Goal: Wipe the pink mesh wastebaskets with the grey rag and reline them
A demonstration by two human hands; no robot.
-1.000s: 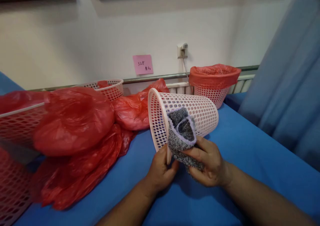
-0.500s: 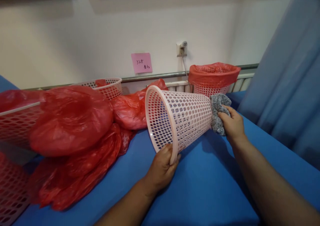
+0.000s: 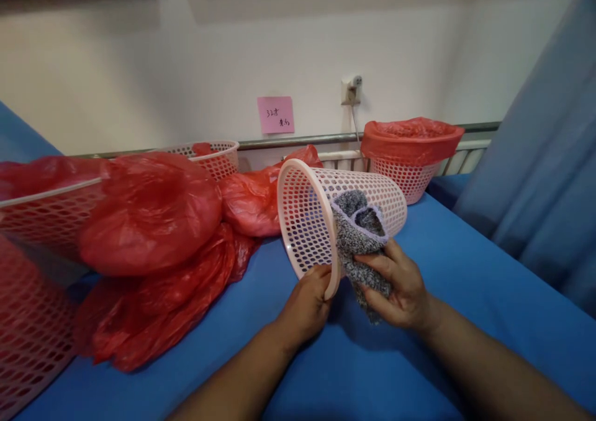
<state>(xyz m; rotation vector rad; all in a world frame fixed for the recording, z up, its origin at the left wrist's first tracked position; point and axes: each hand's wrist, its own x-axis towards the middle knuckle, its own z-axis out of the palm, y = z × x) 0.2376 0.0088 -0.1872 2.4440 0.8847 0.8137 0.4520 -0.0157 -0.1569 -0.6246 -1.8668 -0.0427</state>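
Note:
A pale pink perforated wastebasket [image 3: 372, 188] lies tipped on its side, its round mouth facing left toward me. My left hand [image 3: 310, 300] is closed on the lower part of its rim. My right hand [image 3: 398, 287] grips a grey speckled cloth [image 3: 358, 235] with a lilac edge, pressed against the basket's outer side close to the rim. Part of the basket's wall is hidden behind the cloth. Left of the mouth lie crumpled red plastic bags [image 3: 149, 216].
Another wastebasket [image 3: 410, 176] lined with a red bag stands at the back right. More baskets stand at the left, one of them [image 3: 228, 160] behind the bags. A blue surface [image 3: 372, 371] lies beneath everything. A metal rail [image 3: 298, 140] runs along the wall; a blue curtain [image 3: 535, 160] hangs right.
My right hand has slid the cloth from the basket's base end leftward to near the rim. My left hand keeps its hold. The whole view has shifted slightly.

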